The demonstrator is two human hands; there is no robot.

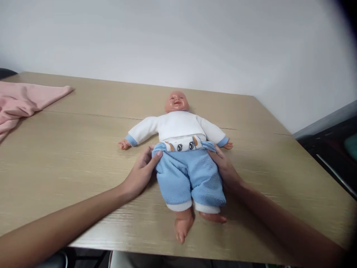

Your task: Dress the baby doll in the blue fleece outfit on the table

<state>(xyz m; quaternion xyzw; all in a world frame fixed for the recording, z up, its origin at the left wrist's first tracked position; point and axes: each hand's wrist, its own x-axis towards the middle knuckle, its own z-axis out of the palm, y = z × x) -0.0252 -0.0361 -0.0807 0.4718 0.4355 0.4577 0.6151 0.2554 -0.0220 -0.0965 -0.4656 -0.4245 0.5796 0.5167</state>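
Observation:
A baby doll [177,102] lies on its back, head away from me and arms spread to the sides. It wears a white top [180,124] with blue cuffs and light blue trousers [178,173] with white hems. Above the waistband shows a strip of printed diaper [184,144] with cartoon eyes. My left hand [143,169] pinches the waistband at the doll's hip on the left, thumb on top. At the opposite hip my right hand [225,169] grips the waistband, its fingers partly hidden behind the cloth. Both bare feet stick out of the trouser legs.
The doll rests on a light wooden table [83,160]. A pink cloth [25,100] lies crumpled at the far left. Behind the table stands a white wall [167,41]. A dark object [334,141] is beyond the right edge.

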